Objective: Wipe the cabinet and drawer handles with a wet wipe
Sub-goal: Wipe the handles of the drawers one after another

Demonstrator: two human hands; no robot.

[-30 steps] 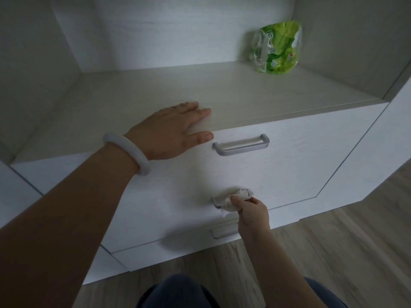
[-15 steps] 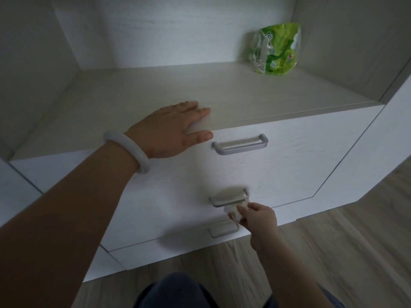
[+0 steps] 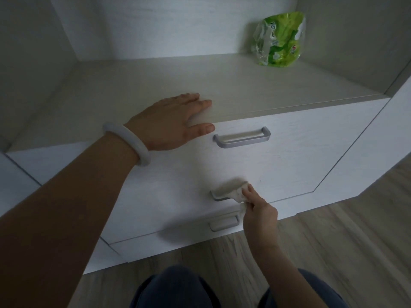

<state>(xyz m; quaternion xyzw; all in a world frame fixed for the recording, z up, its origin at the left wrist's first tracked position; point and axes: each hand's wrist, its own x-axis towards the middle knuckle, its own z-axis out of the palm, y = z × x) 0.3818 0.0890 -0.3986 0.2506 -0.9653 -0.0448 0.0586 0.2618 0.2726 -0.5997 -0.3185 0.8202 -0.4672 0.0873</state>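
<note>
A white cabinet has three stacked drawers, each with a grey metal handle. The top handle [image 3: 242, 138] is bare. My right hand [image 3: 258, 210] pinches a crumpled white wet wipe [image 3: 239, 195] against the right end of the middle handle [image 3: 220, 194]. The bottom handle [image 3: 224, 223] sits just below and left of that hand. My left hand [image 3: 173, 121], with a pale bangle on the wrist, lies flat with straight fingers on the front edge of the cabinet shelf [image 3: 244, 90], left of the top handle.
A green pack of wet wipes [image 3: 278, 40] stands at the back right of the shelf. Cabinet side walls rise on both sides of the recess. Wooden floor [image 3: 344, 241] lies below, with my knees [image 3: 175, 287] at the bottom edge.
My right hand dropped below the middle handle with the wipe, then came back up onto the handle's right end. My left hand has stayed in place.
</note>
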